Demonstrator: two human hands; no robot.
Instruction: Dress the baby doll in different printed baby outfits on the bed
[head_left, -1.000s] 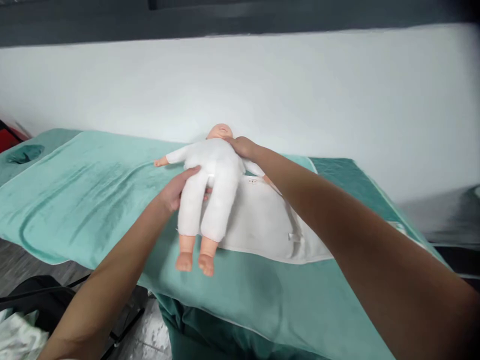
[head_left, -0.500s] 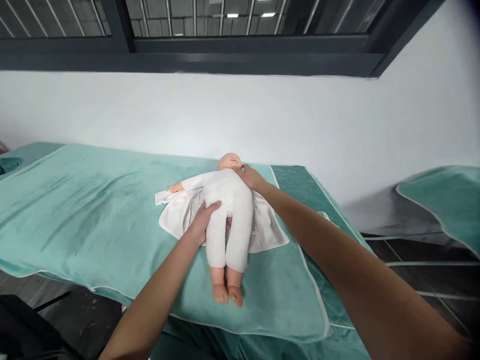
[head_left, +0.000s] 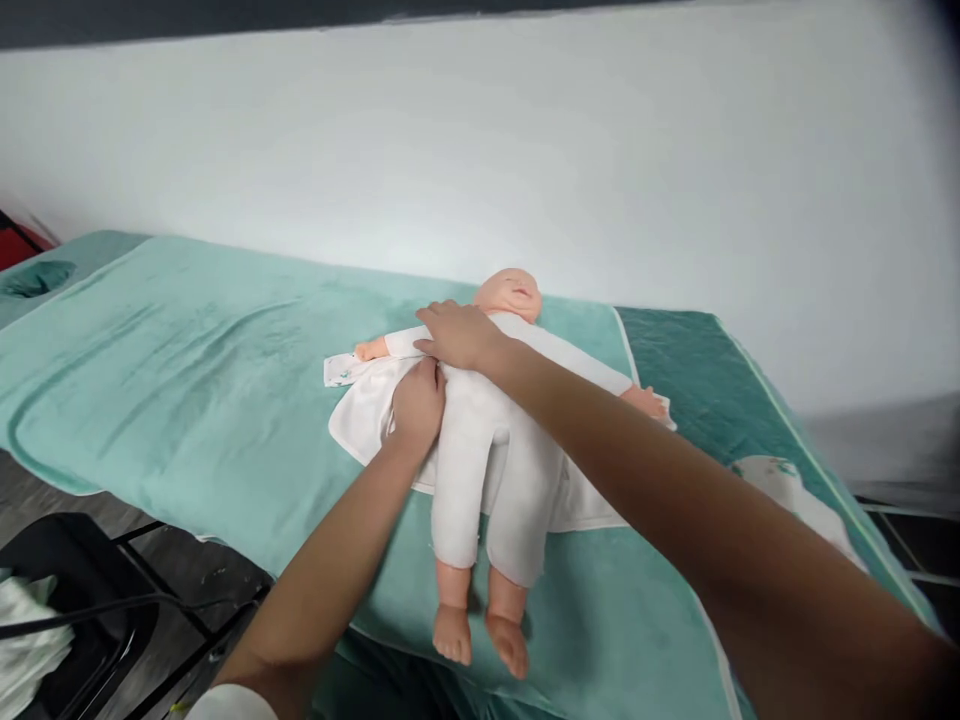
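A baby doll (head_left: 495, 400) in a white bodysuit lies on its back, head toward the wall and bare feet toward me. Under it a white baby garment (head_left: 352, 425) is spread, with one sleeve end showing a small print beside the doll's hand on the left. My left hand (head_left: 418, 402) is closed against the doll's left-hand side as I see it, over the garment. Its fingertips are hidden. My right hand (head_left: 459, 333) lies across the doll's upper chest and shoulder on that same side, fingers stretched out. My right forearm crosses over the doll.
A light green blanket (head_left: 187, 370) covers the bed against a white wall (head_left: 375, 140). Another white printed cloth (head_left: 795, 490) lies at the bed's right edge. At lower left stands a black chair (head_left: 82, 560) with a pale cloth (head_left: 30, 630) on it.
My right hand has moved from beside the doll's neck to its other shoulder. My left hand has gone from the hip up to the side and closed. The doll's other arm now shows, and the view has tilted down.
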